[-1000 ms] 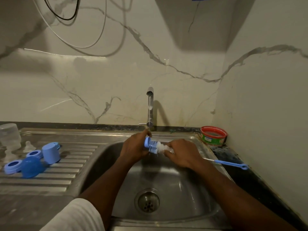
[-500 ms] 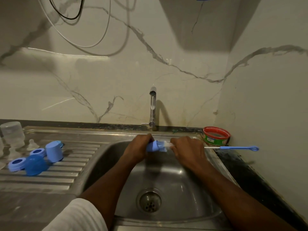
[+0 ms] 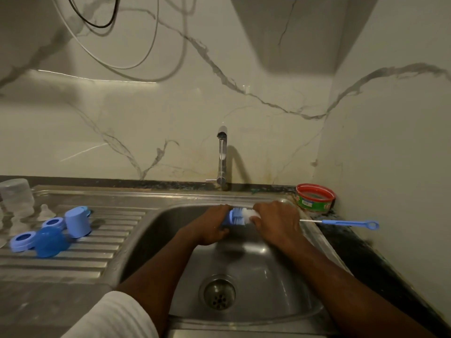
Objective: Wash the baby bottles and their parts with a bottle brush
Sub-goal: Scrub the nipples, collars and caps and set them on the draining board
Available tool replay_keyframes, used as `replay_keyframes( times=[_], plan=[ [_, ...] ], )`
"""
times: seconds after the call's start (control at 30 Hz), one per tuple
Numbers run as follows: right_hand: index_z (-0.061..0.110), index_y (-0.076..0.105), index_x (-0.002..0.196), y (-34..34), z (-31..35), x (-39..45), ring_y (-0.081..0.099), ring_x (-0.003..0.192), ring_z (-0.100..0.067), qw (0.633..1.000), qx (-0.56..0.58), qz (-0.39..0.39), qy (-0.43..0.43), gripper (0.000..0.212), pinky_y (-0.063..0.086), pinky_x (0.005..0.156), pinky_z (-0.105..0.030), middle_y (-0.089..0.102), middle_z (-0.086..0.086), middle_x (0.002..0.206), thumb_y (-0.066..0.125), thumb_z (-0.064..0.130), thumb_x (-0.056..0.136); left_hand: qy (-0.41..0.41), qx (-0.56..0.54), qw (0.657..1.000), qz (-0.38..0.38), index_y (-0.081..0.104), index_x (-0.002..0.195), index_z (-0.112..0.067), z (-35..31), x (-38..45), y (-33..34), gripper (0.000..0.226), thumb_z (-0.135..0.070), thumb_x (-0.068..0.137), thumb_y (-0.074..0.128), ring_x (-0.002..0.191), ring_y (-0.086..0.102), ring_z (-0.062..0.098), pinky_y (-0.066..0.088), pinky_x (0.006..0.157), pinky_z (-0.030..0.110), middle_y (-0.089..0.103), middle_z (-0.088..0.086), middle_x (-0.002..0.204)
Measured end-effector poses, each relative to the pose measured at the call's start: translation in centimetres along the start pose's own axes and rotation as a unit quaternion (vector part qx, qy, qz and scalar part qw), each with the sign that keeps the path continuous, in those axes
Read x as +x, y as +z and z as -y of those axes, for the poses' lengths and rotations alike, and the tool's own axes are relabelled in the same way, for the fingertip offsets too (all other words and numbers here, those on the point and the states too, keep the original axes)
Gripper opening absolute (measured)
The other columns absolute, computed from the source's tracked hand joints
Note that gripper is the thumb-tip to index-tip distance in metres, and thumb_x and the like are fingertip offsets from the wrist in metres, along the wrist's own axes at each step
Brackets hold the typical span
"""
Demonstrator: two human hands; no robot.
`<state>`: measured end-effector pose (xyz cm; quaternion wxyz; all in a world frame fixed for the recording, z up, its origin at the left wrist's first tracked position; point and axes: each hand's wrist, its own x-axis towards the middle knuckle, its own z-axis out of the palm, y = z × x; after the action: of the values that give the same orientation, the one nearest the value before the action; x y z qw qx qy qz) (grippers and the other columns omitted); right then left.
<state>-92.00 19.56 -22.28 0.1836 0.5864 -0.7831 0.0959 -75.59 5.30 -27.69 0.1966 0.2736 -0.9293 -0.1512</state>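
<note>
Caps and a clear bottle sit on the drainboard, well apart from the work. Over the sink, the left hand grips the blue part. The brush lies horizontal — bristles inside the part, handle pointing right. The right hand curls round the shaft just beside the part. Nothing obstructs the stroke — water falls from the tap.

Both hands grip a bottle over the sink; tap behind, caps far left, tub right.
</note>
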Motion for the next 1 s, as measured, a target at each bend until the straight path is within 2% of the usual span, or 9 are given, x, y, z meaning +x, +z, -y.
replay_keyframes(
  times=[0.2, 0.33, 0.43, 0.53, 0.73, 0.77, 0.83, 0.9, 1.0],
  plan=[
    [0.034, 0.064, 0.125, 1.6, -0.2, 0.7, 0.062, 0.096, -0.017, 0.999, 0.016, 0.026, 0.015, 0.037, 0.042, 0.076, -0.034, 0.067, 0.002, 0.109, 0.056, 0.055, 0.095, 0.027, 0.049, 0.995, -0.086, 0.053, 0.134, -0.025, -0.1, 0.1, -0.7, 0.054, -0.03, 0.087, 0.077, 0.123, 0.052, 0.013, 0.046, 0.106, 0.039, 0.057, -0.002, 0.135],
    [0.032, 0.065, 0.12, 1.8, -0.1, 0.8, 0.059, 0.091, -0.018, 1.0, 0.013, 0.02, -0.009, 0.032, 0.049, 0.076, -0.033, 0.055, -0.002, 0.118, 0.064, 0.049, 0.092, 0.03, 0.099, 0.991, -0.081, 0.049, 0.138, -0.025, 0.2, 0.1, -0.7, 0.066, -0.033, 0.081, 0.081, 0.124, 0.046, 0.015, 0.045, 0.105, 0.035, 0.047, -0.001, 0.138],
    [0.026, 0.065, 0.121, 1.3, 0.4, 1.2, 0.06, 0.097, -0.023, 0.999, -0.018, -0.005, -0.038, 0.033, 0.049, 0.086, -0.037, 0.053, -0.006, 0.125, 0.069, 0.039, 0.091, 0.031, 0.099, 0.993, -0.052, 0.045, 0.142, -0.022, 0.2, 0.2, 0.0, 0.068, -0.035, 0.084, 0.078, 0.122, 0.045, 0.015, 0.044, 0.105, 0.033, 0.042, 0.001, 0.139],
    [0.024, 0.062, 0.125, 1.4, 0.6, 1.6, 0.058, 0.106, -0.024, 0.998, -0.029, 0.0, -0.061, 0.036, 0.044, 0.092, -0.038, 0.055, -0.006, 0.128, 0.069, 0.036, 0.092, 0.022, 0.055, 0.998, -0.029, 0.047, 0.141, -0.022, -0.1, 0.1, 0.2, 0.062, -0.045, 0.09, 0.071, 0.118, 0.052, 0.013, 0.045, 0.104, 0.031, 0.052, 0.001, 0.137],
    [0.029, 0.029, 0.155, 1.5, 0.8, 1.1, 0.033, 0.142, -0.023, 0.975, 0.193, -0.062, -0.087, 0.067, 0.019, 0.12, -0.049, 0.042, -0.003, 0.153, 0.057, 0.046, 0.096, 0.016, 0.067, 0.997, -0.045, 0.047, 0.141, -0.029, -0.2, -0.2, 0.2, 0.056, -0.054, 0.093, 0.062, 0.125, 0.055, 0.015, 0.039, 0.101, 0.028, 0.058, -0.002, 0.139],
    [0.028, 0.028, 0.156, 1.4, 1.0, 1.1, 0.041, 0.138, -0.021, 0.971, 0.209, -0.073, -0.087, 0.065, 0.019, 0.12, -0.049, 0.051, -0.004, 0.147, 0.05, 0.05, 0.099, 0.018, 0.077, 0.996, -0.046, 0.046, 0.141, -0.03, -0.1, -0.2, 0.3, 0.056, -0.054, 0.093, 0.062, 0.125, 0.055, 0.014, 0.039, 0.1, 0.028, 0.057, -0.002, 0.139],
    [0.028, 0.033, 0.154, 1.2, 1.2, 1.2, 0.063, 0.109, -0.021, 0.973, 0.196, -0.102, -0.072, 0.056, 0.031, 0.116, -0.05, 0.071, -0.004, 0.109, 0.041, 0.049, 0.104, 0.019, 0.092, 0.995, -0.043, 0.046, 0.141, -0.031, 0.2, -0.3, 0.3, 0.055, -0.055, 0.093, 0.062, 0.123, 0.055, 0.013, 0.039, 0.099, 0.027, 0.058, -0.002, 0.139],
    [0.031, 0.036, 0.153, 1.0, 1.2, 1.2, 0.061, 0.074, -0.019, 0.98, 0.138, -0.129, -0.059, 0.05, 0.038, 0.11, -0.049, 0.06, 0.002, 0.068, 0.045, 0.037, 0.104, 0.022, 0.098, 0.994, -0.043, 0.047, 0.14, -0.03, 0.2, -0.4, 0.3, 0.054, -0.054, 0.093, 0.061, 0.122, 0.055, 0.012, 0.038, 0.098, 0.025, 0.058, -0.003, 0.137],
    [0.041, 0.04, 0.149, 1.1, 1.0, 1.1, 0.053, 0.071, -0.014, 0.988, 0.097, -0.1, -0.064, 0.05, 0.032, 0.105, -0.044, 0.058, 0.006, 0.064, 0.048, 0.034, 0.1, 0.029, 0.083, 0.995, -0.051, 0.049, 0.139, -0.03, 0.2, -0.3, 0.3, 0.052, -0.052, 0.094, 0.062, 0.122, 0.055, 0.012, 0.036, 0.098, 0.023, 0.059, -0.003, 0.136]
  ],
)
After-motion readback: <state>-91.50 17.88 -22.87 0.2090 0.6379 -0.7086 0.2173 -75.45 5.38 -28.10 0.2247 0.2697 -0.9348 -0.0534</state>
